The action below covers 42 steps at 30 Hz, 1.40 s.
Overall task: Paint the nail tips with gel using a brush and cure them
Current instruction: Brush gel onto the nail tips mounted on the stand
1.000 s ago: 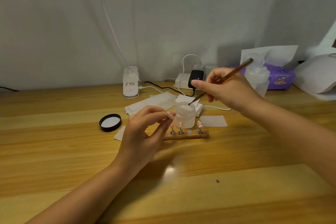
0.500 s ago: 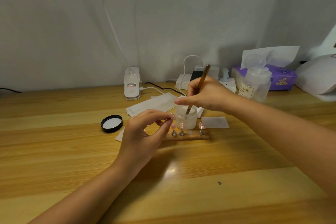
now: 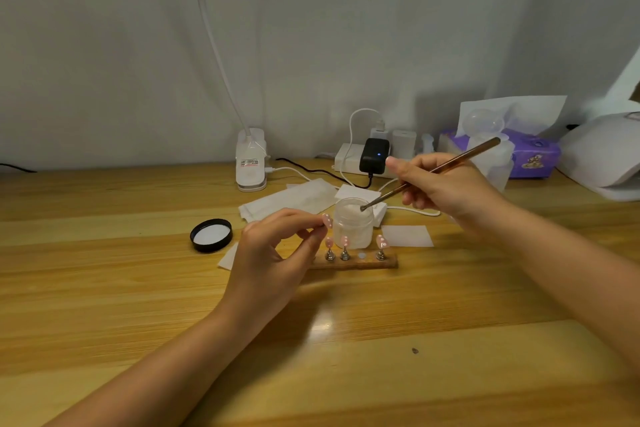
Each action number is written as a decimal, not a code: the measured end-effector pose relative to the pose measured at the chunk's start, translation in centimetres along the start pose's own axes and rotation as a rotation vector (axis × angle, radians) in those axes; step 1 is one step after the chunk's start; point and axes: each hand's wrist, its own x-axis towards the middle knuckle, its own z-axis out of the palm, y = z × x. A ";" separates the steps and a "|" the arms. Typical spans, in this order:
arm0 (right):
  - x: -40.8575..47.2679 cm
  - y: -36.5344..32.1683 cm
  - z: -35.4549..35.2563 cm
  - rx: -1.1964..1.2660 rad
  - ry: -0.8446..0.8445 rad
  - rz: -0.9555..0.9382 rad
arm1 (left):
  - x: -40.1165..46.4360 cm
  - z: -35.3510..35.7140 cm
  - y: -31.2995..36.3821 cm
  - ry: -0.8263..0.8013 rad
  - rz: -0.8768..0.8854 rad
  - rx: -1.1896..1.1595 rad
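Meanwhile, the right hand (image 3: 446,189) is gripping the brush (image 3: 433,172) between thumb and curled fingers, its handle slanting up and away to the right, its tip resting at the rim of the open frosted gel jar (image 3: 353,224) just left of and below that hand. The left hand (image 3: 273,253) is pinching a pink dotted nail tip (image 3: 327,220) between thumb and fingertips, holding it just beside the jar's left wall. Directly right of the left hand, a wooden holder (image 3: 356,262) is lying on the tabletop (image 3: 104,288), carrying three more pink tips (image 3: 344,241) on metal stands, with one seat showing bare. Left of the left hand, the jar's black lid (image 3: 211,235) is sitting upturned. Beyond the right hand, a white curing lamp (image 3: 602,159) is standing at the far right edge.
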 end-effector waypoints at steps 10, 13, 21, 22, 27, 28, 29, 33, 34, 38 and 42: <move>-1.1 0.6 -1.1 0.035 0.103 -0.026 | 0.0 0.1 -0.3 -0.007 0.006 0.011; -2.1 0.5 0.1 0.149 0.189 -0.091 | -0.1 0.0 -0.2 -0.020 -0.008 0.025; -6.3 2.5 4.0 -0.217 0.161 -0.660 | -0.4 0.1 -0.7 -0.050 -0.071 0.069; -6.4 2.7 4.1 -0.195 0.175 -0.663 | -0.4 0.1 -0.8 -0.051 -0.072 0.073; -6.5 3.1 4.5 -0.185 0.214 -0.683 | -0.4 0.2 -0.6 -0.074 -0.026 0.138; -6.5 3.2 4.6 -0.200 0.219 -0.691 | -0.4 0.2 -0.6 -0.080 -0.023 0.155; -6.4 3.2 4.6 -0.217 0.223 -0.699 | -0.4 0.2 -0.6 -0.083 -0.025 0.167; -6.3 3.6 4.9 -0.269 0.217 -0.749 | -0.4 0.2 -0.5 -0.072 -0.040 0.168; -6.3 3.7 5.0 -0.264 0.212 -0.763 | -0.4 0.2 -0.5 -0.068 -0.043 0.168; -6.5 3.9 5.0 -0.184 0.222 -0.772 | -0.4 0.2 -0.6 -0.069 -0.061 0.175; -6.4 3.7 5.0 -0.244 0.215 -0.705 | -0.4 0.2 -0.8 -0.076 -0.072 0.179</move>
